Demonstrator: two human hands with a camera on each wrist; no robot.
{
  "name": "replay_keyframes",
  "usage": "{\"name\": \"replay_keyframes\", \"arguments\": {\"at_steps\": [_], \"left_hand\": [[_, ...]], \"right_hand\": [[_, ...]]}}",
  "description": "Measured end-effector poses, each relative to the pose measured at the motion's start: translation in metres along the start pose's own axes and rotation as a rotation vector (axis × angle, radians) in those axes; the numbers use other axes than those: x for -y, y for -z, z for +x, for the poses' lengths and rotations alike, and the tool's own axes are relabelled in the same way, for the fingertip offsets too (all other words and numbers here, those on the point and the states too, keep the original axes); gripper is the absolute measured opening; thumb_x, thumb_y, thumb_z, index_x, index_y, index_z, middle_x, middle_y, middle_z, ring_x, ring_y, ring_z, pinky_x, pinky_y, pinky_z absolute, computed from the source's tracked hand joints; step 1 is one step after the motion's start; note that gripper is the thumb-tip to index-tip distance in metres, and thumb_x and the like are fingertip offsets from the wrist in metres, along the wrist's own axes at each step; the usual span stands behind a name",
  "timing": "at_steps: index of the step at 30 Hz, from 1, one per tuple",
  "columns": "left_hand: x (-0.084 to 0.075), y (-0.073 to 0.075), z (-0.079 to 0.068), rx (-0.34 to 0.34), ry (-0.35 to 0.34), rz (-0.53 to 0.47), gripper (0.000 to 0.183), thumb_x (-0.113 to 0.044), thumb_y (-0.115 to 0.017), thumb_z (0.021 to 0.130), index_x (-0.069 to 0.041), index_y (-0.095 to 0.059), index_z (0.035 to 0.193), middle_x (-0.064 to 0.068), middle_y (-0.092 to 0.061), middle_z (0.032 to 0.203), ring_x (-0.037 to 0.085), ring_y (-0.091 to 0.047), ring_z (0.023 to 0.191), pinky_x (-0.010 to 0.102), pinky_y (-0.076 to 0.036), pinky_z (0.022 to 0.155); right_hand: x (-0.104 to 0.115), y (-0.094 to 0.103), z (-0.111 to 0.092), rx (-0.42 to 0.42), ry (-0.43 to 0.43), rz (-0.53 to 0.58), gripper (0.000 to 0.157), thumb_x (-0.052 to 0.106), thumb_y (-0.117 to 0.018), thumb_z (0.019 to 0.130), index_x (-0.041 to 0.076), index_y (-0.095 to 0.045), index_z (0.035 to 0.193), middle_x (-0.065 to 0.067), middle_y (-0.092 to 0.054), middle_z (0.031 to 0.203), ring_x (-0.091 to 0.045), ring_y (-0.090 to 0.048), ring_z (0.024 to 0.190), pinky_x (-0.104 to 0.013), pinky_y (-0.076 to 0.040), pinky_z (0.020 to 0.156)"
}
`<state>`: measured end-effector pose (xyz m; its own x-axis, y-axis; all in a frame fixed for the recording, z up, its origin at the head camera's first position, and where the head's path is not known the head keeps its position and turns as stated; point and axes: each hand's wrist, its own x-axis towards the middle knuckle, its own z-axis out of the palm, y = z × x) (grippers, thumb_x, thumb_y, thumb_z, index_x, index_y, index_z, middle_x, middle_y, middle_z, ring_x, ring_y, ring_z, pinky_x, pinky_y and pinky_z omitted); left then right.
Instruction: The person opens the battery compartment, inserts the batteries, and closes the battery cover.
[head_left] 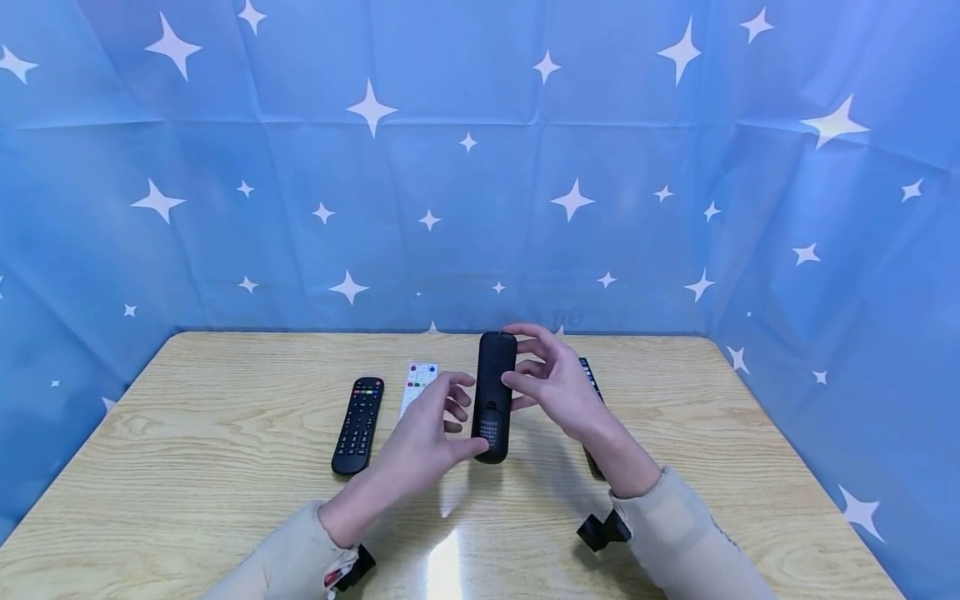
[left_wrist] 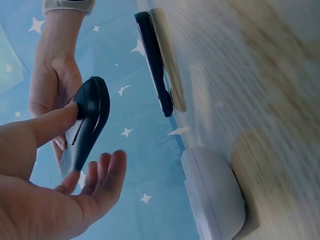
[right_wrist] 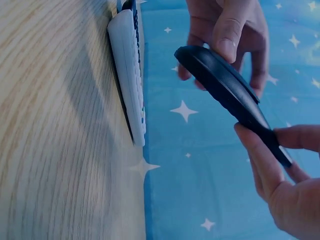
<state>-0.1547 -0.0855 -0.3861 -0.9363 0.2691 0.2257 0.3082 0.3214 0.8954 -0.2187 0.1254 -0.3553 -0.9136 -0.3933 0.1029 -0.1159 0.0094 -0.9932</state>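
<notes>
A black remote control (head_left: pixel 495 375) is held up over the table, its back with the battery cover (head_left: pixel 489 427) facing the head camera. My right hand (head_left: pixel 555 383) grips its upper part, thumb on the back and fingers at the far side and top end. At the lower end, my left hand (head_left: pixel 427 425) has its thumb on the battery cover and a fingertip at the remote's edge, while its other fingers stand loosely off the side. From the right wrist, the remote (right_wrist: pixel 225 87) shows edge-on between both hands. Its button side is hidden from the head camera.
Left on the wooden table (head_left: pixel 225 433) lies a black remote with buttons up (head_left: pixel 358 425). A white remote (head_left: pixel 418 383) lies partly behind my left hand. Another dark remote (head_left: pixel 591 379) is partly covered by my right arm. A blue star-patterned curtain (head_left: pixel 465 183) surrounds the table.
</notes>
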Motion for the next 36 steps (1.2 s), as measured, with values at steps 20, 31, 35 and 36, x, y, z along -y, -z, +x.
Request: {"name": "replay_keyframes", "arguments": {"at_steps": [20, 31, 35, 36], "left_hand": [[0.0023, 0.0053, 0.0019, 0.120, 0.131, -0.216, 0.063, -0.002, -0.082, 0.085, -0.009, -0.044, 0.135, 0.014, -0.057, 0.107, 0.026, -0.062, 0.082, 0.036, -0.056, 0.073], [0.0012, 0.0005, 0.0003, 0.067, 0.146, -0.187, 0.060, 0.001, -0.081, 0.085, -0.009, -0.046, 0.133, 0.013, -0.058, 0.107, 0.025, -0.062, 0.086, 0.036, -0.056, 0.074], [0.0017, -0.0025, -0.0007, 0.013, 0.113, -0.128, 0.053, 0.000, -0.079, 0.087, -0.006, -0.050, 0.132, 0.011, -0.059, 0.108, 0.022, -0.063, 0.090, 0.033, -0.057, 0.073], [0.0020, -0.0034, -0.0010, 0.001, 0.098, -0.103, 0.051, -0.001, -0.079, 0.088, -0.005, -0.051, 0.131, 0.010, -0.059, 0.108, 0.021, -0.063, 0.090, 0.033, -0.057, 0.073]], "right_hand": [[0.0027, -0.0032, -0.0025, -0.002, 0.005, -0.015, 0.061, -0.008, -0.067, 0.092, 0.017, -0.050, 0.144, -0.023, -0.053, 0.112, -0.034, -0.065, 0.092, -0.055, -0.061, 0.071], [0.0022, -0.0027, -0.0031, -0.008, 0.011, -0.025, 0.062, -0.007, -0.068, 0.092, 0.013, -0.048, 0.146, -0.023, -0.053, 0.112, -0.034, -0.065, 0.093, -0.054, -0.061, 0.070], [0.0015, -0.0017, -0.0016, -0.028, 0.016, -0.004, 0.061, -0.006, -0.069, 0.092, 0.013, -0.048, 0.146, -0.024, -0.053, 0.116, -0.034, -0.065, 0.094, -0.054, -0.061, 0.072], [0.0011, -0.0016, -0.0011, -0.032, 0.014, 0.004, 0.061, -0.005, -0.070, 0.092, 0.013, -0.048, 0.146, -0.024, -0.052, 0.117, -0.033, -0.065, 0.094, -0.054, -0.061, 0.072]]}}
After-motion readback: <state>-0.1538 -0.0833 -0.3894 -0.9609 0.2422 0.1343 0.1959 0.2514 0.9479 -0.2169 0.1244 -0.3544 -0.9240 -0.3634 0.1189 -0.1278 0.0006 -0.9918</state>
